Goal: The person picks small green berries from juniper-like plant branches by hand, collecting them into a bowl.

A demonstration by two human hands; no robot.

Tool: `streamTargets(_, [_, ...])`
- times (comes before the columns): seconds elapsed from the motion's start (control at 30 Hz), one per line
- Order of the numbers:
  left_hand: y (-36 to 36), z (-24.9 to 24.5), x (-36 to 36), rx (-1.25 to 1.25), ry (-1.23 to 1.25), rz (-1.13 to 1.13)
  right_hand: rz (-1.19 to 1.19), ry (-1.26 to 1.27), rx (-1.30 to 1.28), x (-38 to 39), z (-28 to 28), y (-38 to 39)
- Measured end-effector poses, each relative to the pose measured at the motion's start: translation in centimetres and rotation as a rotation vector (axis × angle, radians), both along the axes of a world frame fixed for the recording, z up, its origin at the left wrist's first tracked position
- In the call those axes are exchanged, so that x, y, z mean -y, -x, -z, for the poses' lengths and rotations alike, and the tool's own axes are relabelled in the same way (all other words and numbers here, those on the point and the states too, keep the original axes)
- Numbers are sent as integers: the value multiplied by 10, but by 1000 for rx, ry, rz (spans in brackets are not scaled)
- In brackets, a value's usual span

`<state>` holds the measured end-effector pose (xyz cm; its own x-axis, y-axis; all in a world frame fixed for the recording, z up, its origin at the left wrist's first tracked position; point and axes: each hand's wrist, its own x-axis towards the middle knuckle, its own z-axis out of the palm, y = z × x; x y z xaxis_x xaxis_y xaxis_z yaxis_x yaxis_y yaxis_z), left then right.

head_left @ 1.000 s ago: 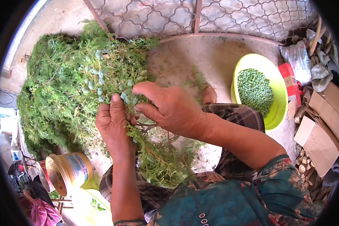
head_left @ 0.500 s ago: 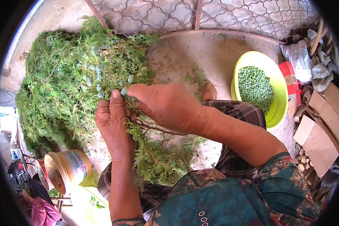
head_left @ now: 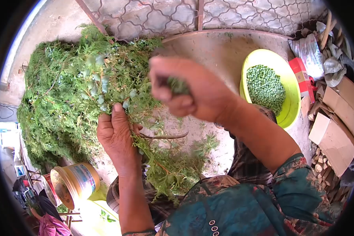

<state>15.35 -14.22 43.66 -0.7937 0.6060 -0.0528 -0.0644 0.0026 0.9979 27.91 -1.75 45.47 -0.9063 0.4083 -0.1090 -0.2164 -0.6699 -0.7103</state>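
My left hand [head_left: 116, 135] is closed round a conifer branch [head_left: 103, 80] that carries pale blue-green cones. The branch's brown stem [head_left: 167, 137] sticks out to the right below that hand. Up and to the right, my right hand [head_left: 208, 88] is apart from the branch, slightly blurred, with its fingers curled round a small bunch of green cones [head_left: 177, 85]. A large heap of leafy green branches [head_left: 55, 98] lies behind and left of my left hand. Farther right stands a yellow-green tub [head_left: 291, 104] holding many picked green cones [head_left: 265, 86].
Loose sprigs [head_left: 173, 165] lie by my lap. A tipped yellow bucket [head_left: 80, 181] is at lower left. A metal lattice [head_left: 153, 17] runs along the back. Flattened cardboard [head_left: 334, 145], a red box [head_left: 301, 76] and firewood [head_left: 320, 167] line the right side.
My right hand has come away from the branch, up and to the right, and green cones now show in its curled fingers. My left hand keeps its hold on the branch.
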Motion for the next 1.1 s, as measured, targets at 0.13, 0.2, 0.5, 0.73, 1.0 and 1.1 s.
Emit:
streamTargets(0.13, [-3,3,-2,-14,-59,-5,-34,-317,244,27,0,14])
streamTargets(0.2, [-4,4,-2,-21,-51,-16,60,-538,297,25,11,19])
streamTargets(0.5, [-2,10,2,-12,-46,108,228,-962,218,24,21,30])
streamTargets(0.73, [6,-9,4,348,-152,134,-12,-199,121,18,3,15])
streamTargets(1.0, [-1,-2,3,187,-75,116,6,-239,256,24,10,19])
streamTargets(1.1, [-2,-2,2,126,-24,81,5,-447,275,25,9,19])
